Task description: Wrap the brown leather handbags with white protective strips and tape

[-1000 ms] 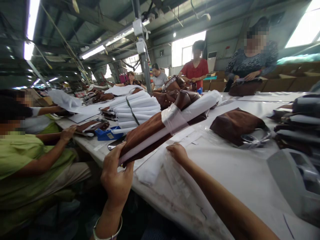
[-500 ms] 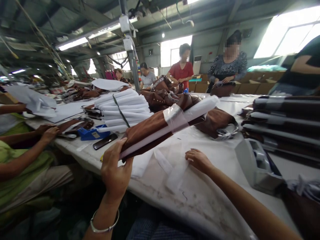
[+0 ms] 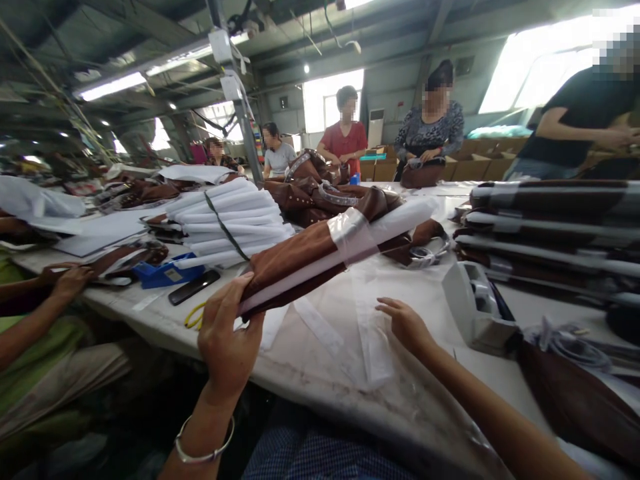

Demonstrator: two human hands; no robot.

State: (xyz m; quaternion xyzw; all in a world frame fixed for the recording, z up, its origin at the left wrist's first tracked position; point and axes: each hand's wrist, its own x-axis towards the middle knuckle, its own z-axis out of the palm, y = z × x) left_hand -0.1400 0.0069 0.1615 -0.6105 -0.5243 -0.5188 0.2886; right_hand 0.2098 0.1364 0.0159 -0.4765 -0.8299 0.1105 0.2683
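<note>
My left hand [image 3: 226, 341] grips the near end of a folded brown bag [image 3: 300, 257] with white paper inside and a clear tape band around it, holding it raised above the white table [image 3: 310, 367]. My right hand [image 3: 406, 324] rests with fingers stretched out on a clear plastic sleeve [image 3: 373, 333] lying flat on the table, just below the bag. A silver bangle sits on my left wrist.
A stack of wrapped brown bags [image 3: 550, 220] fills the right side, with a white tape dispenser [image 3: 475, 307] before it. White folded paper [image 3: 230, 220], a blue box [image 3: 163, 273], a dark phone [image 3: 193, 287] and yellow scissors [image 3: 194, 315] lie left. Several people work around the table.
My view has swung to the right. My right hand slid right along the plastic sleeve. The left hand keeps its hold on the brown bag.
</note>
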